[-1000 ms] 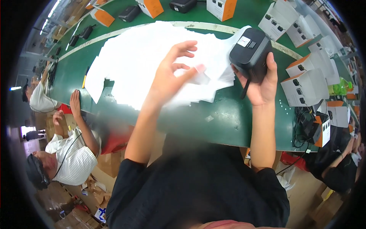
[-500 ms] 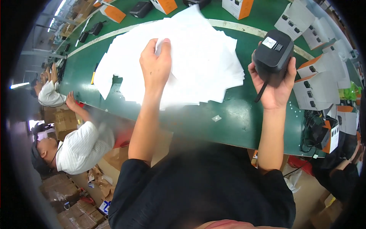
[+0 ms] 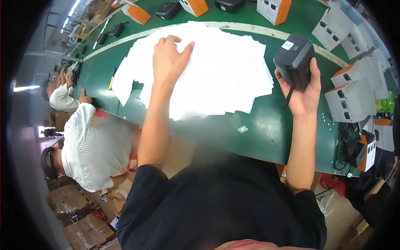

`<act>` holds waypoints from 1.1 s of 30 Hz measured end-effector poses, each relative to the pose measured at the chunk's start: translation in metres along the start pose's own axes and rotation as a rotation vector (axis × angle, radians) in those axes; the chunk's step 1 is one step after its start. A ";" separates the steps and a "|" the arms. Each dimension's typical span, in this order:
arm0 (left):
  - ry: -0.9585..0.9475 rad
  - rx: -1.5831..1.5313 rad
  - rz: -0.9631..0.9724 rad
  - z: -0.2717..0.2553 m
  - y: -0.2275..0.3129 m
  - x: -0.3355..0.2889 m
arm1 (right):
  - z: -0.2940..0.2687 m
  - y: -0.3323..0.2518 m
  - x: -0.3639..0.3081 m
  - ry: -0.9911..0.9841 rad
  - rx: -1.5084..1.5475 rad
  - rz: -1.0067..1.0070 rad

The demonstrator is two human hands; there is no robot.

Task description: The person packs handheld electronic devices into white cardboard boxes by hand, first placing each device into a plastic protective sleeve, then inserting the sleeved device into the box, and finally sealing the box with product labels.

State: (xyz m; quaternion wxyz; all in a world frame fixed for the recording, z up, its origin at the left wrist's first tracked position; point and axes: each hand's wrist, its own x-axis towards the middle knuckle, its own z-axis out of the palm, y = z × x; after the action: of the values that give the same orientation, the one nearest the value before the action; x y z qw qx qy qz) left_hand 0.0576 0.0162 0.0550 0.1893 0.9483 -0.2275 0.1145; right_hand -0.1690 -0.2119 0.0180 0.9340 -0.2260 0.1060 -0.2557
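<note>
A broad, fanned pile of white sheets (image 3: 225,73) covers the middle of the table. Over its left half is my left hand (image 3: 170,62), with the thumb apart from loosely curled fingers and no sheet visibly lifted in it. To the right of the pile, my right hand (image 3: 305,102) holds up a black boxy device (image 3: 295,62) with rounded corners. A small white label sits on the device's upper face, and a short black strap or cable hangs from its lower end. My palm and fingers support it from below and the right side.
Open white-and-orange boxes (image 3: 350,102) line the right side, near tangled black cables (image 3: 345,141). More black devices (image 3: 168,11) and boxes stand beyond the pale line on the green table (image 3: 254,137). A yellow-and-black tool (image 3: 113,78) lies left. A co-worker (image 3: 89,146) bends down at left.
A sheet raised at the pile's far edge now lies flat, and my left hand's grip has loosened. My right hand has tilted the device slightly. The co-worker at left has bent toward the floor.
</note>
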 end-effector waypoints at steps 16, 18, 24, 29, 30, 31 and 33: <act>0.166 -0.380 0.274 -0.085 0.021 0.020 | 0.002 0.001 -0.001 0.065 -0.042 -0.024; 0.209 -0.332 0.541 -0.110 0.052 -0.001 | 0.000 -0.006 -0.004 0.075 -0.048 -0.046; -0.115 -0.245 0.641 -0.020 0.064 -0.051 | -0.001 -0.011 0.004 0.031 -0.023 -0.086; -0.260 -0.224 0.593 0.010 0.062 -0.068 | 0.001 -0.015 0.005 0.070 -0.053 -0.121; -0.249 -0.239 0.592 0.008 0.065 -0.068 | 0.001 -0.014 0.006 0.047 -0.054 -0.123; -0.255 -0.237 0.590 0.009 0.065 -0.067 | 0.001 -0.013 0.006 0.052 -0.051 -0.120; -0.301 -0.119 0.613 0.012 0.064 -0.065 | 0.000 -0.011 0.005 0.088 -0.078 -0.135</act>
State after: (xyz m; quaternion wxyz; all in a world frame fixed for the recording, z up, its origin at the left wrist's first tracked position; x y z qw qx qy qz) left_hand -0.0279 -0.0163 0.0442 0.1655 0.8294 -0.5335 0.0113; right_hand -0.1692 -0.2232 0.0232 0.8997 -0.2571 0.1413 -0.3233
